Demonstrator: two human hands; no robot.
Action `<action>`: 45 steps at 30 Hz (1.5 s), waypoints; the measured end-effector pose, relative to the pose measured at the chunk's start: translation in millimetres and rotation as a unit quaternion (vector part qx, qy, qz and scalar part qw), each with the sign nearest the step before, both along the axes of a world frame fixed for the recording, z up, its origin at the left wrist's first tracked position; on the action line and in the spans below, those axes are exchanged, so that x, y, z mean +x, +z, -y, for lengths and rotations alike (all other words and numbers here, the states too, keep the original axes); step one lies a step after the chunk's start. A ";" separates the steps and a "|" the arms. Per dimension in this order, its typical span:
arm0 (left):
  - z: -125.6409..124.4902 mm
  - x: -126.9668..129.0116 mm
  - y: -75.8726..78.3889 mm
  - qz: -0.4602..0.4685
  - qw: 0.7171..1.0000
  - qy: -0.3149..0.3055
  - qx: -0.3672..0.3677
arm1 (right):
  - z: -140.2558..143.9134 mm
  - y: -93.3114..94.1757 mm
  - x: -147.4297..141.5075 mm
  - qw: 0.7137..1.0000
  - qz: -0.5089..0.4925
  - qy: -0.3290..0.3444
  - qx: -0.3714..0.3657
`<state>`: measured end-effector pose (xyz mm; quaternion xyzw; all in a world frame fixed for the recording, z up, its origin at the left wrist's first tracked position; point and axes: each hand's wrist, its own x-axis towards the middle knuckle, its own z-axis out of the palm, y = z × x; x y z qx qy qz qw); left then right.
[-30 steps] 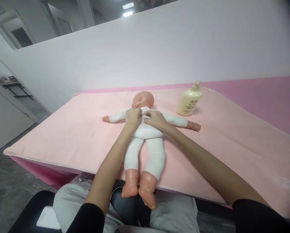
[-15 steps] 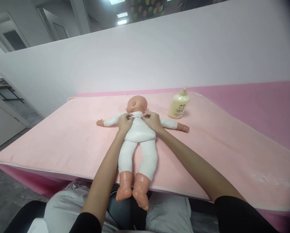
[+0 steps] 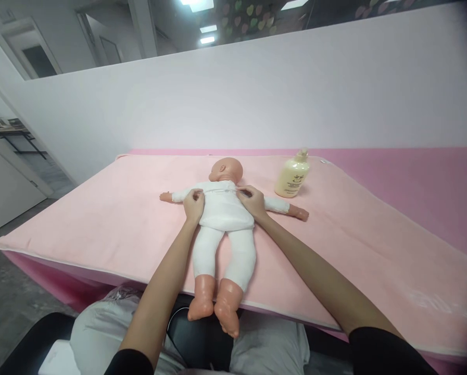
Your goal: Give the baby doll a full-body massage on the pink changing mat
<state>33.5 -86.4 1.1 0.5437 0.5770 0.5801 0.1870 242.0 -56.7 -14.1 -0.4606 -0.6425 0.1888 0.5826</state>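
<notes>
Since the earlier frame your left hand (image 3: 194,204) and right hand (image 3: 252,200) have spread apart, fingers pinching the doll (image 3: 223,208) at mid-frame by its soft, light shirt shoulders.

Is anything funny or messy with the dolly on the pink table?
Only one thing: the plastic baby doll in white clothes lies with its bare feet sticking out past the front edge of the pink padded mat. Nothing is spilled or broken.
</notes>
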 end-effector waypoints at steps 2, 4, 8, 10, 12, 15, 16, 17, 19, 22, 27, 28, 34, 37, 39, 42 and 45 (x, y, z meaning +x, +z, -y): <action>1.2 -2.2 -0.8 -0.019 0.999 0.003 -0.026 | 0.8 0.7 0.3 1.000 0.001 -0.003 -0.002; 0.5 -2.9 -0.9 -0.029 0.999 0.002 -0.041 | 2.1 1.7 0.6 1.000 0.009 -0.009 -0.013; -2.7 -2.1 0.2 -0.034 0.998 -0.009 -0.050 | 4.0 3.4 0.7 0.999 0.028 -0.020 -0.030; -1.8 -2.5 2.7 -0.051 0.997 -0.008 -0.061 | 3.9 3.5 0.9 0.999 0.031 -0.019 -0.028; 2.1 -3.7 8.0 -0.102 0.990 -0.026 -0.090 | 3.1 2.9 1.2 0.999 0.027 -0.018 -0.020; 11.8 -6.0 20.1 -0.210 0.963 -0.064 -0.158 | 1.5 1.2 1.7 1.000 0.017 -0.013 -0.007; 14.9 -6.5 23.9 -0.238 0.952 -0.066 -0.179 | 1.0 0.6 1.9 1.000 0.015 -0.012 -0.005; 17.6 -6.9 27.1 -0.258 0.944 -0.063 -0.194 | 0.6 0.1 2.1 1.000 0.014 -0.011 -0.004; 20.7 -7.0 30.7 -0.274 0.937 -0.057 -0.209 | 0.3 -0.5 2.4 1.000 0.014 -0.011 -0.002; 20.2 -6.5 29.3 -0.272 0.941 -0.056 -0.191 | 0.8 -0.3 3.0 1.000 0.010 -0.009 0.000; 19.1 -5.4 27.0 -0.264 0.946 -0.048 -0.180 | 1.6 0.2 2.9 1.000 -0.002 -0.016 -0.006; 19.9 -5.1 28.1 -0.266 0.944 -0.044 -0.192 | 1.4 -0.2 2.6 1.000 -0.009 -0.017 -0.004; 23.7 -4.2 34.1 -0.291 0.919 -0.040 -0.263 | -1.1 -3.3 2.1 0.999 -0.031 -0.012 0.011; 22.1 -5.5 31.7 -0.276 0.925 -0.069 -0.251 | -1.7 -4.0 2.8 0.999 -0.028 -0.017 0.013; 20.1 -6.6 28.7 -0.249 0.933 -0.092 -0.243 | -1.4 -3.9 3.0 0.999 -0.024 -0.020 0.012; 15.9 -8.2 22.7 -0.203 0.947 -0.119 -0.218 | -0.7 -3.1 2.8 1.000 -0.017 -0.022 0.011; 11.2 -9.3 16.3 -0.154 0.960 -0.146 -0.184 | 0.0 -2.4 2.6 1.000 -0.012 -0.022 0.009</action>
